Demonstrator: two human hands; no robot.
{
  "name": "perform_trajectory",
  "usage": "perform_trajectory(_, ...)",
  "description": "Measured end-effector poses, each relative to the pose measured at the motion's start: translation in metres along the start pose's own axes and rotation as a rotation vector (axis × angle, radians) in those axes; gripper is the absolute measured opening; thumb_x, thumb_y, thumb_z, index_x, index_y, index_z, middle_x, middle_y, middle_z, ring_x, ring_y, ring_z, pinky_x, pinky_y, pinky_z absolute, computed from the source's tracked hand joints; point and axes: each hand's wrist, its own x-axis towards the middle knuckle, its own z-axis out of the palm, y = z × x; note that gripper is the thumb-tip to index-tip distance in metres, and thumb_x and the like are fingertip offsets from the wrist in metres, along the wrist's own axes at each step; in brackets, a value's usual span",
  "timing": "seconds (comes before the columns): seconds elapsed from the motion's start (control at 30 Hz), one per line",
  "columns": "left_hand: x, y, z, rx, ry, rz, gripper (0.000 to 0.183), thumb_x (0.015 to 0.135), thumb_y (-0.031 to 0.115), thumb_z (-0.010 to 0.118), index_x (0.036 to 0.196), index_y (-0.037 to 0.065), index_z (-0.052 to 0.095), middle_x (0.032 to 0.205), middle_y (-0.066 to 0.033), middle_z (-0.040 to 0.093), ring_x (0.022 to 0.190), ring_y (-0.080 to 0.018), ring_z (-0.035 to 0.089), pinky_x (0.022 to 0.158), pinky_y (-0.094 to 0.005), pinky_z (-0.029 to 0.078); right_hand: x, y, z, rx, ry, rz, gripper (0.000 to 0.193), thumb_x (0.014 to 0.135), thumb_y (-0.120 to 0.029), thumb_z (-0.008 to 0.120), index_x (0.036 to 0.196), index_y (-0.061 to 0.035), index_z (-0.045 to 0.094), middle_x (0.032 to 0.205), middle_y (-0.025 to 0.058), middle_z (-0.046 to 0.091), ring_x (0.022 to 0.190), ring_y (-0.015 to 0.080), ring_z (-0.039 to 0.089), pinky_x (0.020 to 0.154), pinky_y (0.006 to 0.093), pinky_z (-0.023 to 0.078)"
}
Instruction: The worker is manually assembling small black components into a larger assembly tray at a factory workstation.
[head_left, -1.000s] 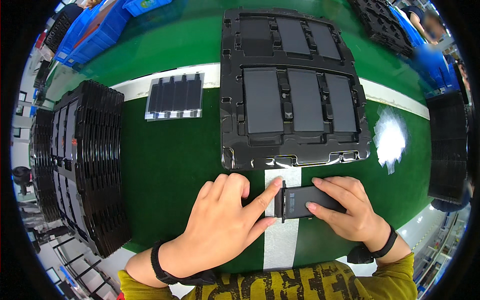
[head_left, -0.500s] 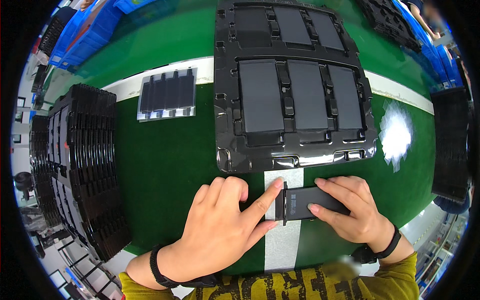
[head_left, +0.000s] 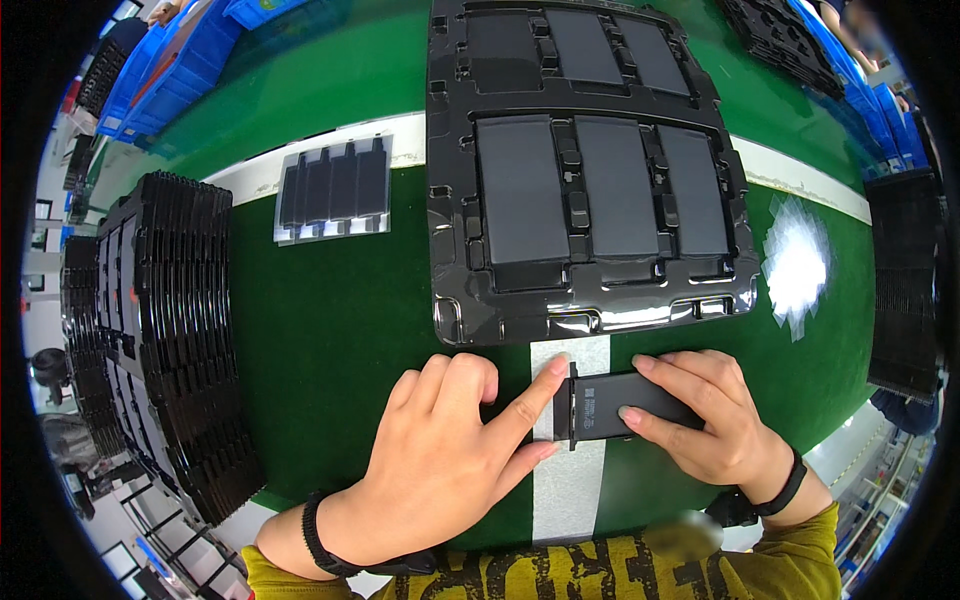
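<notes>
A flat black battery pack (head_left: pixel 620 408) lies sideways just in front of me, over the white stripe and the green mat. My right hand (head_left: pixel 705 410) grips its right part, thumb on the near edge and index finger on the far edge. At the battery's left end is a dark strip (head_left: pixel 563 415) with a narrow raised bar across it. My left hand (head_left: pixel 445 450) holds this strip by its far and near corners between index finger and thumb, the other fingers curled. The palm side of each hand is hidden.
A black moulded tray (head_left: pixel 590 325) with flat dark pieces in its pockets lies beyond my hands. To its left is a clear sheet with black strips (head_left: pixel 335 188); to its right, a pile of shiny clear films (head_left: pixel 795 270). Stacked black trays (head_left: pixel 185 330) stand at left, more (head_left: pixel 905 290) at right.
Hands and battery keep their places against each other. The whole picture has shifted very slightly; nothing is taken up or let go.
</notes>
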Motion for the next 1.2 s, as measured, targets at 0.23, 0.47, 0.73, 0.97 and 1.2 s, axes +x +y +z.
perform_trajectory(0.23, -0.001, -0.001, 0.001, -0.002, -0.003, 0.004, 0.061, 0.070, 0.029, 0.072, 0.125, 0.015, 0.053, 0.081, -0.0062, 0.035, 0.073, -0.0218, 0.038, 0.064, -0.0318, 0.034, 0.000, 0.000, 0.000, -0.006, 0.000, -0.004, 0.027, 0.068, -0.013, 0.070, 0.094, -0.0107, 0.070, 0.112, 0.0118, 0.057, 0.096, 0.0232, 0.054, 0.078, 0.0321, 0.045)
perform_trajectory(0.47, 0.000, 0.000, -0.001, 0.006, -0.009, 0.004, 0.061, 0.070, 0.029, 0.072, 0.126, 0.015, 0.053, 0.082, -0.0064, 0.034, 0.073, -0.0219, 0.038, 0.064, -0.0318, 0.034, 0.001, 0.000, -0.001, -0.007, -0.001, -0.003, 0.026, 0.068, -0.014, 0.069, 0.094, -0.0106, 0.070, 0.112, 0.0121, 0.057, 0.096, 0.0233, 0.054, 0.078, 0.0322, 0.045)
perform_trajectory(0.73, 0.000, -0.001, 0.000, 0.004, 0.000, 0.005, 0.061, 0.069, 0.029, 0.072, 0.126, 0.016, 0.052, 0.081, -0.0061, 0.034, 0.073, -0.0218, 0.038, 0.065, -0.0319, 0.035, 0.001, -0.001, -0.004, -0.075, -0.042, -0.052, 0.029, 0.069, -0.013, 0.065, 0.098, -0.0080, 0.068, 0.113, 0.0147, 0.056, 0.096, 0.0245, 0.054, 0.079, 0.0328, 0.045)
perform_trajectory(0.97, 0.003, -0.006, -0.002, -0.183, 0.024, 0.085, 0.062, 0.067, 0.030, 0.074, 0.120, 0.007, 0.053, 0.085, -0.0062, 0.043, 0.077, -0.0214, 0.044, 0.066, -0.0322, 0.035, 0.001, -0.001, -0.007, -0.112, -0.042, -0.076, 0.031, 0.069, -0.013, 0.062, 0.100, -0.0078, 0.067, 0.113, 0.0160, 0.056, 0.097, 0.0248, 0.054, 0.079, 0.0339, 0.047)
perform_trajectory(1.2, 0.004, -0.013, 0.009, -0.183, 0.061, 0.330, 0.035, 0.065, 0.025, 0.077, 0.090, 0.008, 0.058, 0.083, -0.0032, 0.045, 0.073, -0.0186, 0.049, 0.062, -0.0301, 0.037, 0.000, 0.001, -0.006, -0.101, -0.014, -0.104, 0.031, 0.070, -0.013, 0.061, 0.100, -0.0079, 0.066, 0.114, 0.0159, 0.056, 0.096, 0.0247, 0.056, 0.078, 0.0337, 0.047)
